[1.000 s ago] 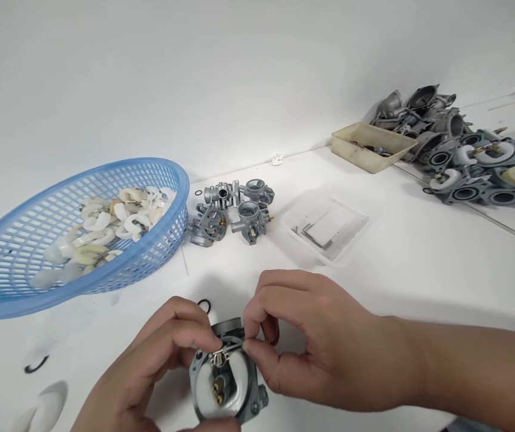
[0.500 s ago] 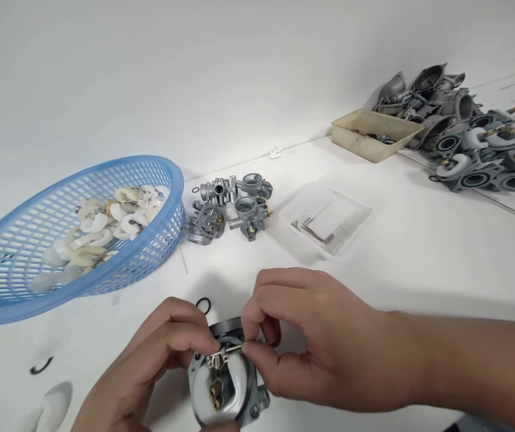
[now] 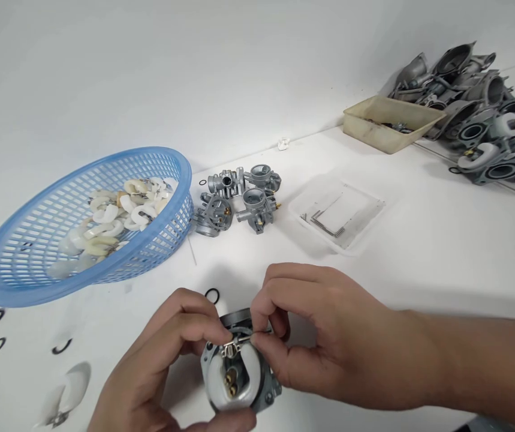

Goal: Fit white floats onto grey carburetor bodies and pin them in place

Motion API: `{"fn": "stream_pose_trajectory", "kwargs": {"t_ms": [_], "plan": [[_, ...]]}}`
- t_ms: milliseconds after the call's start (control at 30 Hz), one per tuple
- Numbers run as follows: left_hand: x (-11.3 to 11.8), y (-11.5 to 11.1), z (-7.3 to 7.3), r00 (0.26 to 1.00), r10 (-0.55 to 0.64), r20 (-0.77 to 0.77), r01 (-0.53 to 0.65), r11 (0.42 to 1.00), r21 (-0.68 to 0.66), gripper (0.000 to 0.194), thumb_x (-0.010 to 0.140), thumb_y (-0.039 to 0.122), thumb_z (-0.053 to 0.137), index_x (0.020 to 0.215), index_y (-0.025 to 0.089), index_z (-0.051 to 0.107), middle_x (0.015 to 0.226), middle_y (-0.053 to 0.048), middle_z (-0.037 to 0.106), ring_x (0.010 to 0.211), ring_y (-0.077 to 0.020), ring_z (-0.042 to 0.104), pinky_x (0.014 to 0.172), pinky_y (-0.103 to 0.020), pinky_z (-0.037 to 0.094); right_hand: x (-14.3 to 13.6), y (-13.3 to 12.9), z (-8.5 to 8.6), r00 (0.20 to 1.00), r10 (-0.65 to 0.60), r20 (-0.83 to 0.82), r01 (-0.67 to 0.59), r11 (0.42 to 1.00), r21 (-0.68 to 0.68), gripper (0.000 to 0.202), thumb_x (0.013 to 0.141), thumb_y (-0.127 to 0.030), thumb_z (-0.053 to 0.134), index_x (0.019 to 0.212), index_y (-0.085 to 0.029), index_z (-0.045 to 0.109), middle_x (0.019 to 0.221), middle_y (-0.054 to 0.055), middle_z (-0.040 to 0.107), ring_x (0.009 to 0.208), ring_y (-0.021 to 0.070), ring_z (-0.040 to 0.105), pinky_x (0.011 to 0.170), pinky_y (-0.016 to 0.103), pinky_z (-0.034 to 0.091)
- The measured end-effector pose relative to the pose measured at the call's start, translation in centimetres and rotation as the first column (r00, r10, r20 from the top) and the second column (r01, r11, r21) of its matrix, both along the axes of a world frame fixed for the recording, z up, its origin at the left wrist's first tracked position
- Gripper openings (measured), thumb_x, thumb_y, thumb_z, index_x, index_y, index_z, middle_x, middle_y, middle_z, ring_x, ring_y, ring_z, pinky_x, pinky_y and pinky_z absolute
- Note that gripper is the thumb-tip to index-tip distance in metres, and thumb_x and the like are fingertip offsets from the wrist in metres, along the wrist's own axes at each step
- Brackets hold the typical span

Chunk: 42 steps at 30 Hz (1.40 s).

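At the bottom centre, a grey metal carburetor body (image 3: pixel 270 389) lies on the white table, with a white U-shaped float (image 3: pixel 249 367) and brass jets inside it. My left hand (image 3: pixel 167 360) grips the body from the left, its index finger at the float's metal hinge and its thumb over the float's near edge. With thumb and index finger pressed together, my right hand (image 3: pixel 311 330) pinches a thin metal pin (image 3: pixel 244 339) beside the hinge. The pin's left end is at the hinge, and its right end is hidden by the fingertips.
A blue basket (image 3: pixel 184 198) of white floats stands at the left. Several carburetors (image 3: pixel 257 204) sit behind my hands, a clear tray (image 3: pixel 351 240) with thin pins right of them. A yellowish bin (image 3: pixel 369 132) and piled castings (image 3: pixel 486 90) are at the back right. Black rings and a loose float (image 3: pixel 75 387) lie lower left.
The view has shifted, so most things appear further right. The pin shows less between the hinge and my right fingertips. Both hands keep their hold.
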<state>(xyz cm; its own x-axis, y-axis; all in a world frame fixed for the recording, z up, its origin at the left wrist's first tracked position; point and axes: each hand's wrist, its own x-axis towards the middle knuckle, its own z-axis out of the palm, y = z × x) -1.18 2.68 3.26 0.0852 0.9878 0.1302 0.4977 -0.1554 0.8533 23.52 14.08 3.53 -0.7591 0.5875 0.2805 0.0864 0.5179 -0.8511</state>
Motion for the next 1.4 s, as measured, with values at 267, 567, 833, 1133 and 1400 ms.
{"fn": "stream_pose_trajectory", "kwargs": {"t_ms": [267, 567, 833, 1133, 1400], "plan": [[0.6, 0.6, 0.0, 0.996, -0.011, 0.088, 0.009, 1.0, 0.024, 0.053, 0.074, 0.015, 0.099, 0.113, 0.041, 0.076, 0.105, 0.005, 0.063, 0.092, -0.0139, 0.068, 0.078, -0.018, 0.058, -0.1, 0.2, 0.4, 0.999, 0.029, 0.034, -0.025, 0.991, -0.132, 0.006, 0.099, -0.02, 0.082, 0.096, -0.019, 0.077, 0.085, -0.004, 0.067, 0.076, 0.0083, 0.063, 0.067, 0.019, 0.05], [0.4, -0.1, -0.8, 0.984, 0.019, 0.179, -0.012, 0.999, -0.039, 0.062, 0.072, 0.017, 0.107, 0.12, 0.041, 0.077, 0.112, 0.003, 0.063, 0.09, -0.0151, 0.069, 0.072, -0.021, 0.062, 0.0, 1.2, 0.4, 0.991, 0.113, 0.071, -0.076, 0.914, -0.399, 0.014, 0.103, -0.037, 0.085, 0.102, -0.023, 0.085, 0.096, -0.001, 0.068, 0.081, 0.0116, 0.063, 0.071, 0.024, 0.053], [0.7, -0.5, -0.8, 0.971, 0.009, 0.24, -0.004, 1.0, -0.02, 0.054, 0.08, 0.02, 0.104, 0.123, 0.042, 0.079, 0.116, 0.001, 0.067, 0.093, -0.0156, 0.074, 0.077, -0.022, 0.07, -0.1, 2.0, -0.4, 0.981, 0.186, -0.054, -0.18, 0.772, -0.609, 0.027, 0.099, -0.044, 0.091, 0.105, -0.018, 0.084, 0.1, 0.003, 0.072, 0.084, 0.015, 0.067, 0.078, 0.029, 0.057], [1.1, -0.1, -0.9, 0.943, 0.076, 0.324, -0.071, 0.997, -0.025, 0.047, 0.07, 0.018, 0.11, 0.106, 0.039, 0.088, 0.113, 0.002, 0.073, 0.092, -0.0161, 0.08, 0.081, -0.027, 0.076, -0.3, 2.1, -0.3, 0.987, 0.162, 0.015, -0.106, 0.712, -0.694, 0.037, 0.088, -0.047, 0.1, 0.1, -0.018, 0.082, 0.083, 0.001, 0.073, 0.078, 0.0149, 0.064, 0.072, 0.027, 0.052], [1.3, -0.1, -0.6, 0.935, 0.13, 0.33, -0.115, 0.991, -0.064, 0.05, 0.064, 0.018, 0.111, 0.104, 0.038, 0.089, 0.107, 0.002, 0.076, 0.095, -0.0177, 0.082, 0.079, -0.021, 0.074, -0.5, 2.0, -0.1, 0.99, 0.142, 0.0, -0.096, 0.67, -0.736, 0.034, 0.087, -0.043, 0.102, 0.098, -0.017, 0.083, 0.081, 0.0, 0.074, 0.076, 0.0133, 0.063, 0.072, 0.025, 0.051]]}}
